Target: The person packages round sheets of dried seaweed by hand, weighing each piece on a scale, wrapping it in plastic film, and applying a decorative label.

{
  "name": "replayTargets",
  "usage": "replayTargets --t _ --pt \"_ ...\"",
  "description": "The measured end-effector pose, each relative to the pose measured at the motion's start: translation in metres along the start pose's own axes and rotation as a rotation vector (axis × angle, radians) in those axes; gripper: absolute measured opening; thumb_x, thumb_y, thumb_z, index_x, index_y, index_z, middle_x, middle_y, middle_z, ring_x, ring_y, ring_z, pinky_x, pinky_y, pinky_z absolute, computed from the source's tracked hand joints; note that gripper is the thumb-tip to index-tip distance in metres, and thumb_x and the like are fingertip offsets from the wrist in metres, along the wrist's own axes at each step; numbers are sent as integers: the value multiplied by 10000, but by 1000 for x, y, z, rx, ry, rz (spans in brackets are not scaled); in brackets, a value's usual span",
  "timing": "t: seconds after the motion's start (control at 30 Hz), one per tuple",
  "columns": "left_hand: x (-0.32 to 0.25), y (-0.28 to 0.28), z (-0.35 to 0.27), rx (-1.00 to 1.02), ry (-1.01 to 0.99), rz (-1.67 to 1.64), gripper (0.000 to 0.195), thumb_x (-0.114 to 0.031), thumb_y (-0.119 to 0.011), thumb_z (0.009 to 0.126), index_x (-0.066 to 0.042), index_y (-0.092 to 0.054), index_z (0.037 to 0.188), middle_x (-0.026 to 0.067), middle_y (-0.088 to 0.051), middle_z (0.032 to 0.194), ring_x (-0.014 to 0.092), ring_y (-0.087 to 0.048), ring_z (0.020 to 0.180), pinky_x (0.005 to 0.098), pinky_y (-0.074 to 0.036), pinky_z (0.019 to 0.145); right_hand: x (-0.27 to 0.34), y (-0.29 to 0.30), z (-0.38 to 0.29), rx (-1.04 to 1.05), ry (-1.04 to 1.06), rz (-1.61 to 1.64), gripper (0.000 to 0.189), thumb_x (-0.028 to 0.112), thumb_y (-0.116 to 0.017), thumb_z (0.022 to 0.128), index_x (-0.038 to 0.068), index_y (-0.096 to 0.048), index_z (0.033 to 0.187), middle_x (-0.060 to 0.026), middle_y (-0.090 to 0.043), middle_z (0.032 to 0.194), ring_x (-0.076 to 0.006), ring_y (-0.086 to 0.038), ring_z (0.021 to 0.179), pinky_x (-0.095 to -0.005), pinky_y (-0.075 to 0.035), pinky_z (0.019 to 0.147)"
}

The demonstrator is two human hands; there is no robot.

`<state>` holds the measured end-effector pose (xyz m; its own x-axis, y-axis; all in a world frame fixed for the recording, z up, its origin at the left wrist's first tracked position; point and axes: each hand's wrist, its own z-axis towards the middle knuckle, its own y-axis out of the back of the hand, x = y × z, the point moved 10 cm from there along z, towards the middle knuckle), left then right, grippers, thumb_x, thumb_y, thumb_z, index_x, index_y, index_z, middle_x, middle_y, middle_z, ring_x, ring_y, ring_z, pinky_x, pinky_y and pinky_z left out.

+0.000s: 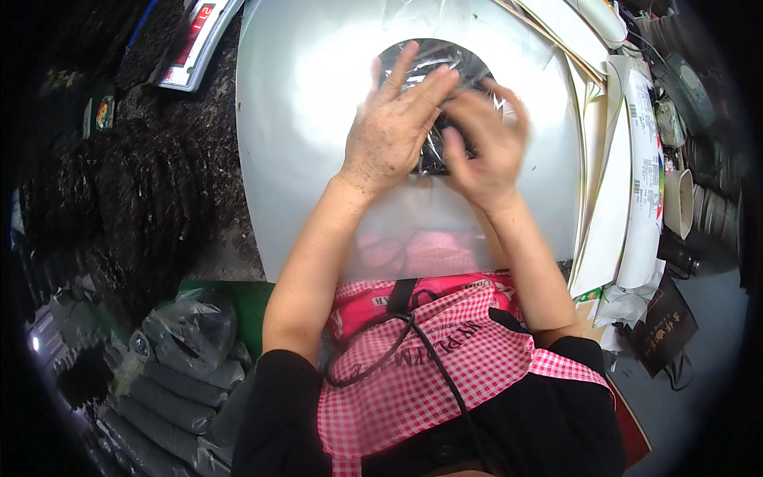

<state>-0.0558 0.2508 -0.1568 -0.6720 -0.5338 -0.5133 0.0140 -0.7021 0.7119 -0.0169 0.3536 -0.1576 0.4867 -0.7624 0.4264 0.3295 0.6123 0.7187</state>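
A round black item in crinkled clear plastic film lies on a smooth grey-white sheet before me. My left hand rests flat over its left part, palm down and fingers spread. Over its right part is my right hand, fingers curved and blurred by motion. Whether those fingers pinch the film cannot be made out. Both hands hide much of the black item. Glare whitens the sheet on either side of it.
A digital scale with red digits stands at the upper left, near a heap of dark, crumpled material. Plastic-wrapped grey bundles lie lower left. Paper sheets, a printed roll and a beige container line the right.
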Motion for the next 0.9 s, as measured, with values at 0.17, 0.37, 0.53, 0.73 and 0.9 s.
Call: replayTargets --t 0.17,0.37,0.53,0.73,0.9 --pt "-10 -32 -5 250 -97 298 389 -42 -599 833 -110 -630 1214 76 -590 1299 308 -424 1353 485 -324 1129 -132 -12 -12 -473 -998 1237 1011 -88 -680 796 -41 56 1487 -316 -359 1425 -379 -564 1179 -396 -439 1046" --pt "58 6 -3 -158 577 -998 1386 -86 -936 560 -129 54 1528 145 -338 1496 328 -372 1376 458 -304 1157 -66 2 18 -237 -501 706 368 -107 -451 766 19 -711 993 -99 -688 989 -210 -656 968 -361 -392 1057" --pt "41 -23 -1 408 430 -742 1405 -106 -943 540 -143 43 1539 145 -274 1511 300 -369 1368 472 -273 1172 -46 -6 39 -86 -377 889 331 -92 -448 701 89 -720 758 -95 -703 1028 -228 -461 1321 -458 -251 1158" --pt "32 10 8 52 102 -753 753 -231 -885 641 -86 -544 1297 98 -385 1430 289 -483 1255 442 -426 1034 -54 -15 23 -206 -691 1208 289 -56 -486 721 87 -678 883 -35 -706 919 -254 -555 1214 -525 -204 1170" --pt "43 -8 -8 181 349 -712 680 -201 -771 746 -54 -456 1330 159 -457 1338 313 -464 1232 400 -376 1044 -15 -4 50 40 6 536 143 6 -608 683 65 -676 793 -7 -643 811 -256 -600 1011 -445 -368 1097"
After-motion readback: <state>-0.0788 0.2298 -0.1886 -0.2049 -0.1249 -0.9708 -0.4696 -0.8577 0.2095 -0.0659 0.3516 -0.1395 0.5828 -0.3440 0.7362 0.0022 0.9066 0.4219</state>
